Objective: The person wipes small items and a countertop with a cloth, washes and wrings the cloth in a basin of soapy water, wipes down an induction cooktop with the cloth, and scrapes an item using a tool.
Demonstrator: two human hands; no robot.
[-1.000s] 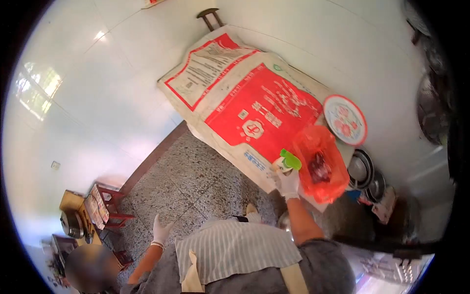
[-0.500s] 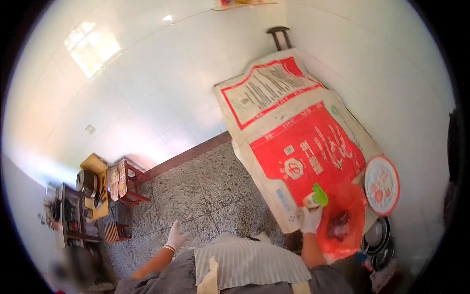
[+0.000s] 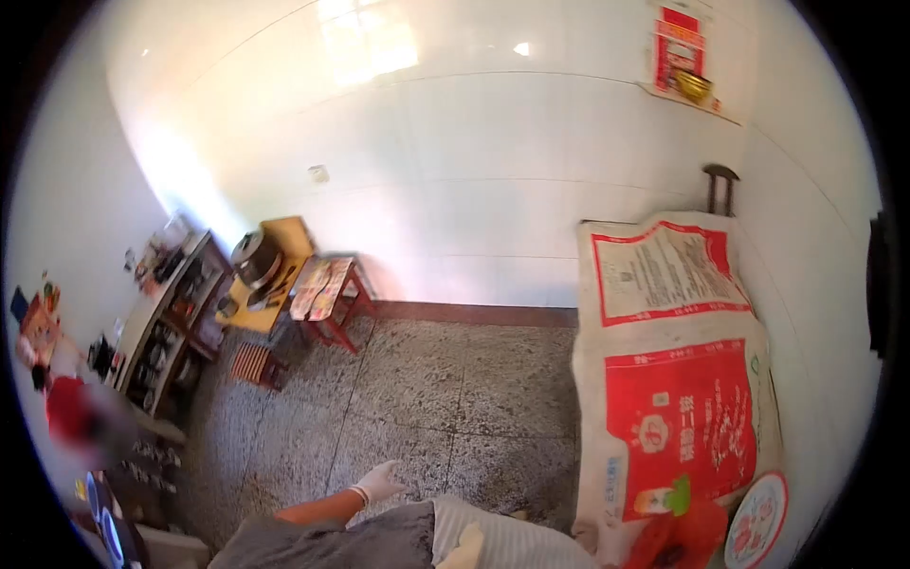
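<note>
Head-worn wide view, facing forward, down

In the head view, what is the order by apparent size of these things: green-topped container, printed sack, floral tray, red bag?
1. Printed sack
2. Red bag (cut by picture edge) and floral tray: too alike to rank
3. Green-topped container

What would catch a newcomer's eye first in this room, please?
Probably the big red-and-cream printed sack spread out along the right side. At its near end, a translucent red plastic bag lies beside a red-rimmed floral plate, with a bright green cap showing next to the bag. The white-gloved left hand, open above the speckled floor, also stands out at bottom centre.
</note>
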